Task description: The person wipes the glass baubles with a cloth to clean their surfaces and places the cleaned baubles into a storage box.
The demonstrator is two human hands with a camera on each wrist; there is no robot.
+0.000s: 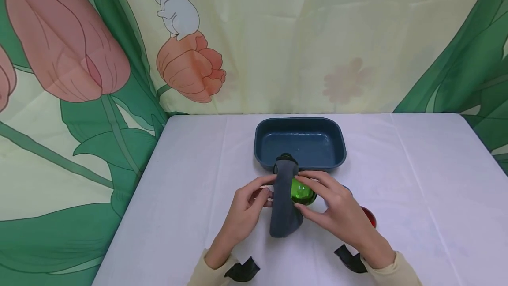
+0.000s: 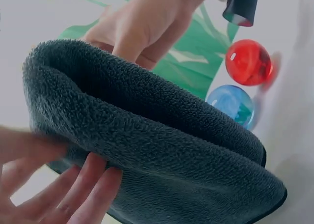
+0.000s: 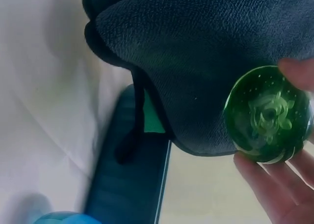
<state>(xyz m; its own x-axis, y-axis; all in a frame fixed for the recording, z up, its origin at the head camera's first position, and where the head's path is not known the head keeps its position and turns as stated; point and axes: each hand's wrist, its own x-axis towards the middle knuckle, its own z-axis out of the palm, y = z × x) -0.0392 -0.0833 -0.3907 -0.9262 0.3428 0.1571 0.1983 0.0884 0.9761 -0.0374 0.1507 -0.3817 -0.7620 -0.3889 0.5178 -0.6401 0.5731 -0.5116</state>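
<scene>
A folded dark grey towel [image 1: 284, 202] hangs upright between the two hands, just in front of a blue tray. My left hand [image 1: 249, 204] holds it from the left; its fingers [image 2: 100, 184] lie against the fuzzy cloth in the left wrist view. My right hand [image 1: 331, 197] grips a clear green ball [image 1: 302, 192] between thumb and fingers, right beside the towel. A turtle-like figure shows on the green ball [image 3: 269, 115] in the right wrist view. Whether the ball touches the cloth, I cannot tell.
The dark blue tray [image 1: 317, 144] stands beyond the hands on the white-covered table [image 1: 198, 167]. A red ball [image 2: 248, 62] and a blue ball [image 2: 230, 105] lie on the right, partly hidden by the right hand in the head view. A printed curtain [image 1: 270, 56] hangs behind.
</scene>
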